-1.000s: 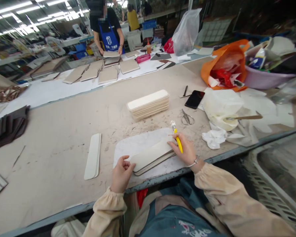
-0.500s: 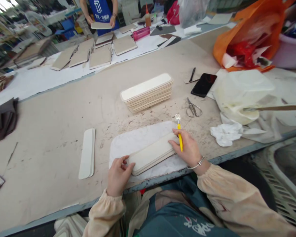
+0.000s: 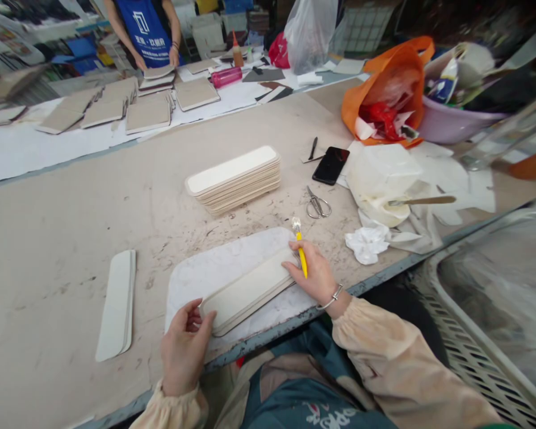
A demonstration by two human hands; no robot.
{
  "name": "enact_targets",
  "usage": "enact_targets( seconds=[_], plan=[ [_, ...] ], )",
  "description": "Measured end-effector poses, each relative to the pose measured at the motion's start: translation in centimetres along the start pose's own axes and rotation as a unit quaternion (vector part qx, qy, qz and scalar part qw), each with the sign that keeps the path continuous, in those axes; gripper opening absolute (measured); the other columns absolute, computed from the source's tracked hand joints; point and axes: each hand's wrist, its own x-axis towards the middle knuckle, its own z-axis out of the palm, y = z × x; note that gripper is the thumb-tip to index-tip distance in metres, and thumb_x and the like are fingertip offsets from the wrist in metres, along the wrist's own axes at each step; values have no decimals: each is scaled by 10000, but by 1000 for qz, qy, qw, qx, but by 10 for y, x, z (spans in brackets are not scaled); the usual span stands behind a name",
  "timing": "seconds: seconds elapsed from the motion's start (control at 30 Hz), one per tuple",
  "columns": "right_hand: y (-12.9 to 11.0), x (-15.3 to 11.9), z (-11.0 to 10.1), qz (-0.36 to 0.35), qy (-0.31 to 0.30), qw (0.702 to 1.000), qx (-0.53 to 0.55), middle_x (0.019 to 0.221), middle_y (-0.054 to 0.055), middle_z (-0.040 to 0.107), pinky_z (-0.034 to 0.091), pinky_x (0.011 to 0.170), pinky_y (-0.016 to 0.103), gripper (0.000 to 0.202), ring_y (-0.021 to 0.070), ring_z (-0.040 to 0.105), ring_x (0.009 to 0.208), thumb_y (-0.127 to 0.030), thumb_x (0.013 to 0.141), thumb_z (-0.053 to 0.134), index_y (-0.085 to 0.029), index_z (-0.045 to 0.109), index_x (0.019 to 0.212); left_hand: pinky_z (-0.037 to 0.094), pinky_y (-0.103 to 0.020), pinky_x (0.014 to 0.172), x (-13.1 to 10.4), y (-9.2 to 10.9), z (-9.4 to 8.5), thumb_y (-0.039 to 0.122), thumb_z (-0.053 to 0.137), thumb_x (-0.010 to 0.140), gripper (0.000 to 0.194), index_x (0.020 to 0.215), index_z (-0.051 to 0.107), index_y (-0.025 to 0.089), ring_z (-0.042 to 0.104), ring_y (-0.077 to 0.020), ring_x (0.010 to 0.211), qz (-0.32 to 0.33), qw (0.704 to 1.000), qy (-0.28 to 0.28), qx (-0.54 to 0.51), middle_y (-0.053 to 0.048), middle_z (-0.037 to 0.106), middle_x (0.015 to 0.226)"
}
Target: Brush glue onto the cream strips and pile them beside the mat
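Observation:
Several long cream strips with rounded ends (image 3: 250, 290) lie stacked at a slant on a white sheet (image 3: 192, 274) at the table's near edge. My left hand (image 3: 186, 345) grips their left end between thumb and fingers. At the right end, my right hand (image 3: 313, 274) holds the strips with thumb and fingertips, and a yellow-handled brush (image 3: 302, 261) with a whitish tip is tucked in the same hand. A tall stack of similar strips (image 3: 236, 179) stands behind the sheet. To the left, a few more strips (image 3: 117, 305) lie together.
Scissors (image 3: 318, 205), a black phone (image 3: 331, 165), crumpled tissue (image 3: 367, 243) and a white container (image 3: 384, 179) with a wooden stick are on the right. An orange bag (image 3: 384, 89) stands behind. Across the table, a person in a blue apron (image 3: 145, 36) handles panels.
The view has turned right, so the table's things appear further left. Both my hands keep hold of the strips' ends. The person opposite has lowered a panel onto a pile.

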Motion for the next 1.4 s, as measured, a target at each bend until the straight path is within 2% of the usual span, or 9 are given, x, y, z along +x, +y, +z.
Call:
enact_targets(
  seconds=[0.17, 0.37, 0.5, 0.63, 0.77, 0.87, 1.0, 1.2, 1.4],
  plan=[
    [2, 0, -2, -19, -8, 1000, 5, 1112, 62, 601, 425, 937, 427, 323, 259, 541, 1078, -247, 772, 623, -250, 447, 1043, 478, -231, 680, -6, 10, 8, 382, 731, 634, 390, 946, 601, 189, 585, -127, 725, -40, 970, 37, -237, -5, 639, 804],
    [4, -7, -12, -15, 11, 997, 74, 1143, 69, 602, 447, 880, 427, 349, 250, 583, 1000, -303, 784, 631, -252, 428, 1063, 468, -225, 608, -8, 51, 9, 332, 728, 626, 296, 831, 591, 168, 575, -105, 643, -68, 900, 13, -430, 6, 638, 726],
    [2, -10, -22, 4, 57, 984, 167, 1213, 101, 572, 475, 748, 379, 418, 214, 587, 847, -368, 735, 685, -250, 398, 1015, 502, -303, 692, -2, 75, 8, 354, 702, 645, 287, 836, 597, 167, 624, -158, 728, -36, 882, 8, -469, -20, 669, 771],
    [-8, -17, -37, 37, 83, 961, 260, 1142, 68, 607, 438, 596, 289, 418, 133, 503, 633, -383, 720, 699, -258, 370, 944, 508, -343, 785, 0, 83, 11, 299, 720, 633, 247, 819, 624, 167, 637, -164, 783, -38, 857, 19, -513, -5, 683, 785],
    [-14, -24, -48, 41, 88, 957, 273, 914, 6, 598, 425, 598, 265, 389, 129, 495, 642, -365, 727, 696, -255, 378, 922, 518, -330, 851, 3, 82, 15, 171, 675, 673, 116, 783, 641, 166, 639, -125, 776, -89, 821, 20, -564, 12, 695, 801],
    [-15, -26, -53, 44, 89, 951, 291, 805, -28, 528, 423, 576, 249, 394, 124, 481, 633, -371, 730, 691, -257, 365, 920, 528, -300, 864, 2, 85, 15, 122, 584, 742, 90, 790, 644, 167, 640, -114, 808, -112, 811, 1, -574, 2, 697, 826],
    [-17, -28, -58, 34, 87, 945, 313, 748, -53, 468, 415, 576, 237, 392, 111, 454, 611, -373, 743, 679, -258, 347, 918, 521, -292, 905, -4, 90, 12, 102, 510, 781, 164, 817, 653, 171, 634, -130, 909, -118, 813, 4, -570, -15, 695, 850],
    [-16, -26, -63, 20, 110, 940, 324, 750, -57, 466, 407, 588, 232, 391, 105, 442, 609, -341, 726, 691, -254, 360, 914, 517, -285, 912, -6, 91, 11, 125, 501, 799, 165, 785, 645, 205, 639, -126, 916, -99, 839, 2, -536, 9, 698, 849],
    [-16, -27, -73, 2, 125, 935, 331, 710, -66, 442, 371, 554, 230, 396, 104, 421, 585, -349, 713, 706, -249, 378, 909, 522, -327, 905, -24, 101, 5, 55, 470, 799, 220, 877, 652, 149, 643, -157, 963, -118, 781, -57, -610, -45, 716, 934]
  ],
)
